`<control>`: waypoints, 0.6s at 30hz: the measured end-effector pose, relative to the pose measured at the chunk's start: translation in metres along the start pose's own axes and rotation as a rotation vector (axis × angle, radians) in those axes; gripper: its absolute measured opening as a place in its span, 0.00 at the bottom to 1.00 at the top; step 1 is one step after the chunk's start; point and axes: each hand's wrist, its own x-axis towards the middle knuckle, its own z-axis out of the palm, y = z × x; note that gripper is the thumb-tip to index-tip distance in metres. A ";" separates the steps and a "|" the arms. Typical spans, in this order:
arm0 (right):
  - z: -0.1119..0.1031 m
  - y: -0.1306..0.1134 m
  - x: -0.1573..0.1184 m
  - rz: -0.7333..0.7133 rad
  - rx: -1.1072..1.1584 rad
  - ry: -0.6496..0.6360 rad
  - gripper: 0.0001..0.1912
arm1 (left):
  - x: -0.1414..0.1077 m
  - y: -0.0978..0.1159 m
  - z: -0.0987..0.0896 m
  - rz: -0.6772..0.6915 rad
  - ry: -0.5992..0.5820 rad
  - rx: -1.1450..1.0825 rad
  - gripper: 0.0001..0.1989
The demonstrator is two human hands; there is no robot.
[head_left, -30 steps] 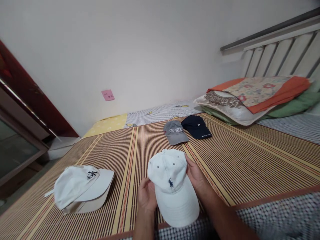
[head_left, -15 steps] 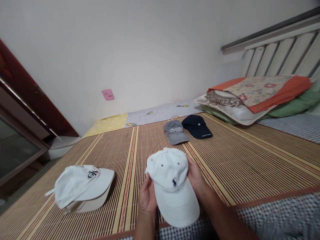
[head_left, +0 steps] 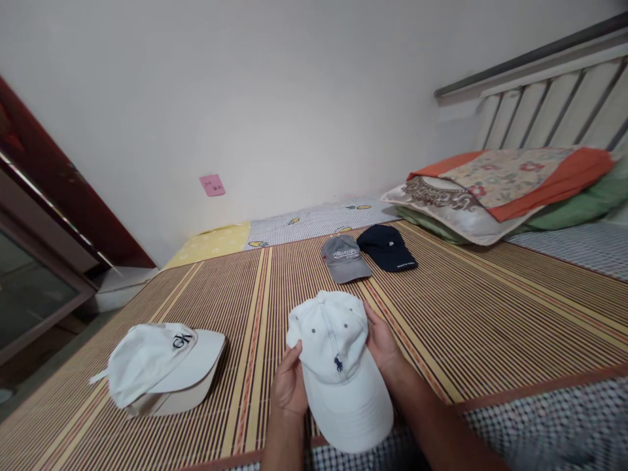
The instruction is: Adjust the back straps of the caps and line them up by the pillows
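Observation:
A white baseball cap (head_left: 330, 337) with a dark blue horse-rider emblem is held between my two hands, its brim pointing down toward me. My left hand (head_left: 288, 383) grips the cap's left side, thumb on the outside of the crown. Along the opposite side my right hand (head_left: 383, 340) is closed on the crown's edge; part of its fingers is hidden by the cap. To the left, apart from my hands, a second white cap (head_left: 147, 363) with dark lettering rests on its side. Farther back lie a grey cap (head_left: 345, 260) and a navy cap (head_left: 385, 247), touching or nearly so.
A striped woven mat (head_left: 226, 294) covers the bed, over checked bedding (head_left: 554, 418). Stacked pillows (head_left: 530, 176) sit at the right by the white headboard (head_left: 554, 104). A pink note (head_left: 212, 185) is stuck on the wall behind. A dark red door frame (head_left: 63, 170) stands left.
The held cap has tilted slightly, its brim shifting a little down and its emblem slightly left. My left thumb lies a bit further over the crown. The other caps have not moved.

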 end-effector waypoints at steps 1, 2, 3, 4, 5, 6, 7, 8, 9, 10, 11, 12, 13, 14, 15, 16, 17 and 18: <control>-0.002 0.000 0.001 -0.015 -0.018 -0.002 0.22 | 0.001 0.001 -0.001 -0.019 -0.012 0.004 0.28; -0.004 0.000 0.003 -0.023 -0.036 -0.004 0.21 | 0.002 0.001 -0.003 -0.039 -0.026 0.006 0.28; -0.006 0.000 0.004 -0.028 -0.055 -0.003 0.21 | 0.003 0.003 -0.005 -0.060 -0.038 0.004 0.27; -0.009 0.001 0.005 -0.034 -0.078 0.005 0.20 | 0.003 0.004 -0.006 -0.082 -0.045 -0.001 0.26; -0.011 0.001 0.007 -0.041 -0.105 0.022 0.20 | 0.004 0.005 -0.007 -0.102 -0.045 -0.007 0.24; -0.014 0.001 0.009 -0.053 -0.131 0.044 0.19 | 0.004 0.007 -0.008 -0.121 -0.043 -0.010 0.22; -0.017 0.002 0.011 -0.069 -0.155 0.066 0.19 | 0.004 0.008 -0.008 -0.135 -0.040 -0.008 0.21; -0.019 0.003 0.013 -0.082 -0.176 0.087 0.18 | 0.004 0.009 -0.008 -0.145 -0.036 0.002 0.20; -0.021 0.003 0.014 -0.091 -0.191 0.102 0.17 | 0.004 0.009 -0.008 -0.151 -0.033 0.014 0.19; -0.023 0.004 0.016 -0.092 -0.199 0.111 0.16 | 0.005 0.009 -0.007 -0.151 -0.026 0.026 0.17; -0.024 0.006 0.017 -0.091 -0.203 0.117 0.16 | 0.005 0.009 -0.006 -0.148 -0.014 0.032 0.16; -0.024 0.006 0.019 -0.089 -0.207 0.121 0.17 | 0.005 0.009 -0.005 -0.146 0.003 0.034 0.14; -0.025 0.007 0.019 -0.091 -0.211 0.125 0.17 | 0.005 0.008 -0.003 -0.147 0.023 0.033 0.13; -0.025 0.008 0.020 -0.096 -0.213 0.131 0.17 | 0.006 0.007 -0.002 -0.151 0.045 0.031 0.12; -0.025 0.008 0.020 -0.103 -0.213 0.136 0.18 | 0.006 0.006 -0.001 -0.155 0.070 0.033 0.12; -0.024 0.008 0.021 -0.109 -0.213 0.141 0.18 | 0.006 0.006 -0.001 -0.157 0.096 0.040 0.12; -0.025 0.008 0.021 -0.116 -0.212 0.146 0.18 | 0.006 0.005 0.000 -0.155 0.125 0.052 0.13; -0.025 0.008 0.021 -0.121 -0.211 0.151 0.18 | 0.007 0.005 -0.001 -0.146 0.155 0.067 0.12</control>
